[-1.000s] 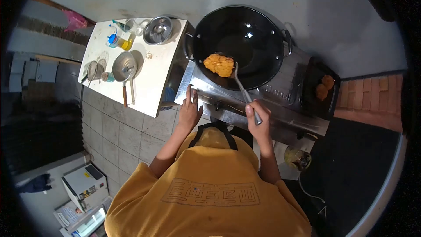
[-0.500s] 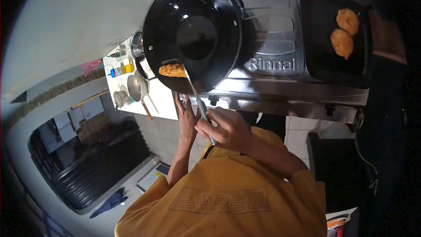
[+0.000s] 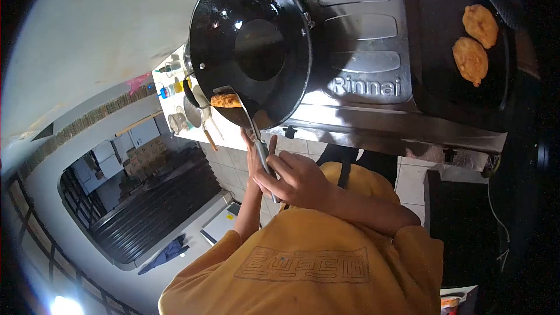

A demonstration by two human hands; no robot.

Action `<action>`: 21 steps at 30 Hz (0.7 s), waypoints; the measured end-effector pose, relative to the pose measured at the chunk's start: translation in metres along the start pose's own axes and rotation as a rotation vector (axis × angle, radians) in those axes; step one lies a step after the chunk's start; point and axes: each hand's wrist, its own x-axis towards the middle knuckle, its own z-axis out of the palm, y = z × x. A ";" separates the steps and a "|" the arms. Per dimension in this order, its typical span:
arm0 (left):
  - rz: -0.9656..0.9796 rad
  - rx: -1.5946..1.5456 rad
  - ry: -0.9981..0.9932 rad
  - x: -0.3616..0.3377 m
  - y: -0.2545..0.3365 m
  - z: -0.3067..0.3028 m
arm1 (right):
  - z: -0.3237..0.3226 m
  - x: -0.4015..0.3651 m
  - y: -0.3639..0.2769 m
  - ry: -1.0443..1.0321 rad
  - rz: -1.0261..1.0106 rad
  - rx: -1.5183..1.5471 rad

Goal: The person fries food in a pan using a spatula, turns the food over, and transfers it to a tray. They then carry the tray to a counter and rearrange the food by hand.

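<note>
Your right hand [image 3: 297, 181] is closed on the handle of a metal spatula [image 3: 254, 131], fingers and thumb clamped around it, with the end of the handle poking out below your grip. The spatula slants up and to the left, over the near rim of the black wok [image 3: 219, 41], and its blade is inside.

The browned orange fritter [image 3: 226, 101] is at the blade, within the wok's near left side — whether it rests on the wok's wall or is held just off it, you can't quite tell from this angle.

Your left hand [image 3: 251, 154] holds nothing; its fingers point up toward the wok's near rim, with the thumb spread apart from them. It sits just beside your right hand, partly behind the spatula handle, and you cannot tell whether the fingertips touch anything.

To the right of the wok is the bare metal top of the stove [image 3: 361, 90], stamped "Rinnai", with a black knob [image 3: 290, 133] on its front. Farther right, two golden fritters [image 3: 475, 46] lie close together in a dark tray [image 3: 431, 41]. On your left, a white table [image 3: 226, 134] bears a metal pan [image 3: 192, 111] and a bottle with a blue cap [image 3: 170, 90].
</note>
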 end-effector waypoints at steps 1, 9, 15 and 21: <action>0.023 0.059 -0.004 -0.001 0.001 -0.001 | -0.002 0.001 -0.001 -0.010 0.004 0.005; 0.053 0.348 -0.031 0.004 0.004 0.006 | -0.022 0.000 -0.003 -0.162 0.000 -0.031; -0.212 -0.510 0.105 0.022 0.034 -0.008 | -0.036 -0.002 -0.004 -0.169 0.002 -0.083; -0.237 -0.102 0.000 0.027 0.049 -0.019 | -0.039 -0.003 -0.005 -0.158 -0.057 -0.112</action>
